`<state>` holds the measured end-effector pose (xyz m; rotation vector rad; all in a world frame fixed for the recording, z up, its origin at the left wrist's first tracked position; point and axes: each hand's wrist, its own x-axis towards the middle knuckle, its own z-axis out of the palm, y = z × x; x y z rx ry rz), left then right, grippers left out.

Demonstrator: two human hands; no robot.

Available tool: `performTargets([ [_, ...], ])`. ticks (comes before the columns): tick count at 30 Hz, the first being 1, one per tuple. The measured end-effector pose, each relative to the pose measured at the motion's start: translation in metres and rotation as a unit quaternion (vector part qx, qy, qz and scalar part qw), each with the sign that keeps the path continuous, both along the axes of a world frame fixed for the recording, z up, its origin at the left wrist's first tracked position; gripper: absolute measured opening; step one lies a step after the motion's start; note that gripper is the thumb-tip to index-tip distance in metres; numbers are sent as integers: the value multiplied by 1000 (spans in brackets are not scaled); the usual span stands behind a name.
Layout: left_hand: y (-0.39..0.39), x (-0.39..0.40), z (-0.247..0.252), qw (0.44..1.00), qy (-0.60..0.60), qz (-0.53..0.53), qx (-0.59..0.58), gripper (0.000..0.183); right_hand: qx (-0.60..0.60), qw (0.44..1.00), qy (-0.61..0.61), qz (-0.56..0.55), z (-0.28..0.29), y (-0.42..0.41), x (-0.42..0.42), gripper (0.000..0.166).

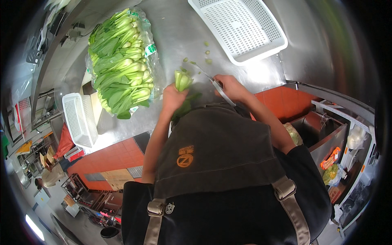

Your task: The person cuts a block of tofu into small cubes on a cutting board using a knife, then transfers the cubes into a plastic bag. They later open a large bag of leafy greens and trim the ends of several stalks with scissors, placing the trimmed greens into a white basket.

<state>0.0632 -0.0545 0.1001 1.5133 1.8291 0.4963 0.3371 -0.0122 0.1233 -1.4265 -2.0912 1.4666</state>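
Observation:
My left hand (174,97) grips a head of bok choy (183,80), its pale cut base pointing away from me and its dark leaves hanging towards the apron (211,147). To its right, my right hand (228,87) is closed around a knife (225,95); the narrow end of the metal tool reaches towards the bok choy without touching it. Small green trimmings (208,61) lie on the steel table (180,33) beyond both hands. A large pile of bok choy (122,67) rests on a clear plastic bag (156,67) at the left.
A white perforated plastic basket (237,27) stands at the table's far right. Another white basket (80,119) sits at the left edge. Orange-red tiles (275,102) show below the table, with a steel bin (327,134) and shelving (352,119) to the right. Another person (50,177) is far off at lower left.

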Motion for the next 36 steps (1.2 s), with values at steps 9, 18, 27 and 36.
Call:
performTargets([
  [9,0,8,0,998,-35,42,-19,28,79,994,-11,69,7,-6,-19,27],
  [18,-2,8,-8,1000,-10,14,-12,29,-7,996,7,89,-8,8,-12,32],
  [27,-8,-19,-19,968,-240,74,-10,28,-44,998,-13,50,-33,12,9,37],
  [36,-11,-12,-10,984,-176,-15,27,30,-13,995,-49,81,-25,17,-25,32],
])
